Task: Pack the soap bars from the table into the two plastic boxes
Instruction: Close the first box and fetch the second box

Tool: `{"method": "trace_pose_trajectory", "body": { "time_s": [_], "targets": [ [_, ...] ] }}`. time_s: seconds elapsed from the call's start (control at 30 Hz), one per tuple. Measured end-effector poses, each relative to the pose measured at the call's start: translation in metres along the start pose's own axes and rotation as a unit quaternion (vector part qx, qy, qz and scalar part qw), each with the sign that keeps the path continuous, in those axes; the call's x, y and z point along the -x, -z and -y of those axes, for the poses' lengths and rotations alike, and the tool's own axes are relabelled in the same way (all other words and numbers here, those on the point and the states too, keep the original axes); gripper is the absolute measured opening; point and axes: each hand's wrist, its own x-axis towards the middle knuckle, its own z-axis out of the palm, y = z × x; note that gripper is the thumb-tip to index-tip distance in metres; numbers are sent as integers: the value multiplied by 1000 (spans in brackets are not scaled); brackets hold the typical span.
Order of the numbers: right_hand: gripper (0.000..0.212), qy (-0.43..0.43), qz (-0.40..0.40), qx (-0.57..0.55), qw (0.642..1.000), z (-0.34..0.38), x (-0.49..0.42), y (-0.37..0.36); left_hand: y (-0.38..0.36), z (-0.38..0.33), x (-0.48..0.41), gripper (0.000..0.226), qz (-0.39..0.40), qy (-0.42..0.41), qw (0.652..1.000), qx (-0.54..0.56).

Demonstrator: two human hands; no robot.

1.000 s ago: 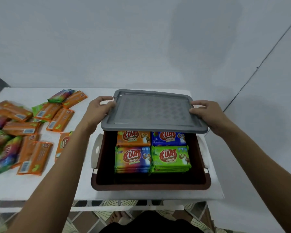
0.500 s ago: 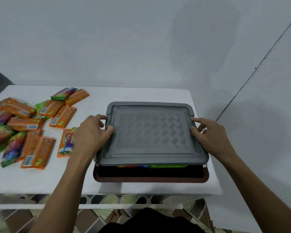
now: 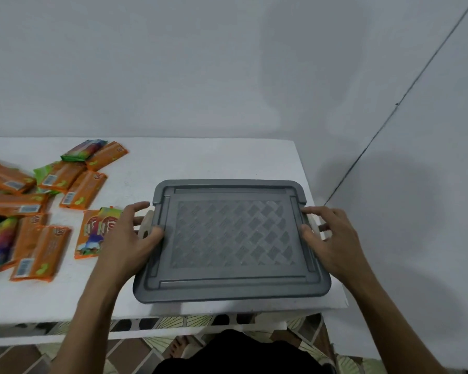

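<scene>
A grey lid (image 3: 231, 238) lay flat on the white table (image 3: 200, 163). The left hand (image 3: 125, 238) rested at the lid's left edge, thumb on it, fingers spread by a white latch (image 3: 146, 225); the right hand (image 3: 333, 238) mirrored it at the lid's right edge. Wrapped soap bars (image 3: 83, 188) lay scattered left of the lid

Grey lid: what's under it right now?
Visible: a beige latch poking out at its left edge and another at its right, plus white table around. The grey lid covers the box fully; box and any contents are hidden.
</scene>
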Motion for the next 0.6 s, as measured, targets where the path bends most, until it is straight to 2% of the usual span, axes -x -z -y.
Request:
{"method": "trace_pose_trajectory", "body": {
  "time_s": [0.13, 0.2, 0.27, 0.37, 0.47, 0.53, 0.6],
  "targets": [
    [53, -99, 51, -110, 988, 1, 3, -1, -1, 0, 3, 74, -1, 33, 999, 11],
    [62, -148, 49, -134, 979, -1, 5, -4, -3, 1, 5, 57, -13, 24, 999, 17],
    [56, -158, 38, -142, 977, -1, 7, -7, -4, 2, 6, 47, -35, 10, 999, -7],
    [36, -160, 40, -171, 971, 3, 8, -6, -7, 0, 11, 42, -86, -31, 994, -65],
    [37, -166, 64, -193, 965, 5, 8, -4, -12, -5, 21, 41, -135, -87, 979, -123],
    [37, -159, 59, -171, 971, 5, 8, -7, -13, -7, 24, 40, -139, -113, 972, -153],
    [27, -125, 30, -155, 980, 8, 10, -10, -11, -8, 23, 45, -119, -118, 970, -175]
  ]
}}
